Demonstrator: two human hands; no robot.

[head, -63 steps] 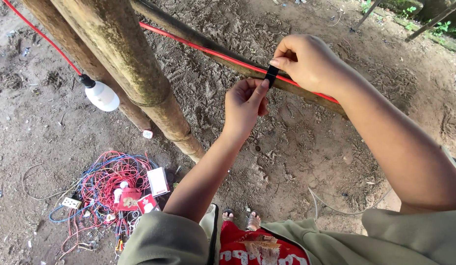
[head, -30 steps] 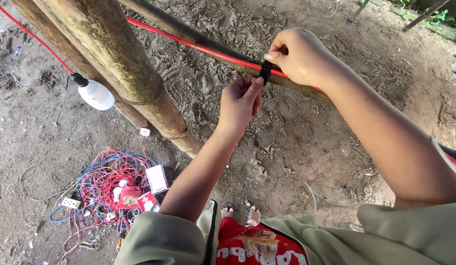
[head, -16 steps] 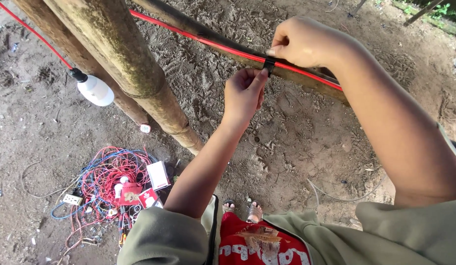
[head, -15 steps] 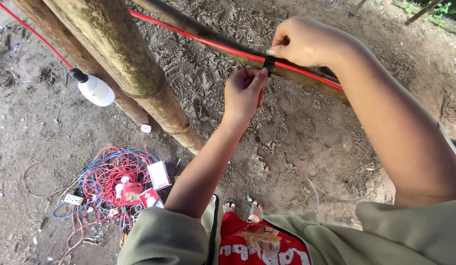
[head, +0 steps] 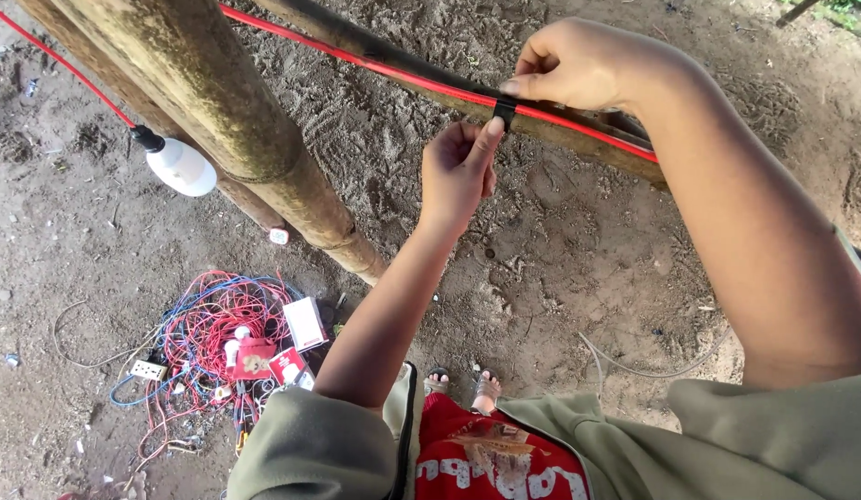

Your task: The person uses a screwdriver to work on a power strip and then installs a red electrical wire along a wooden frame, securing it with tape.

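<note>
two hands at a black tie on one red wire

sandy ground (head: 560, 268) below holds one tangle of wires (head: 208, 333). one red wire (head: 375, 65) runs along one dark rail (head: 393, 56); one bulb (head: 178, 165) hangs by the post (head: 226, 111). left hand (head: 458, 171) and right hand (head: 588, 65) both pinch the one black tie (head: 504, 111). since the earlier frame the left hand has risen to touch it.

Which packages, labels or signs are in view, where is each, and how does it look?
White box: flat, rectangular, on the dirt at the right edge of the wire pile.
Red packs: small, red and white, lying on the tangled wires.
No signs or screens.
</note>
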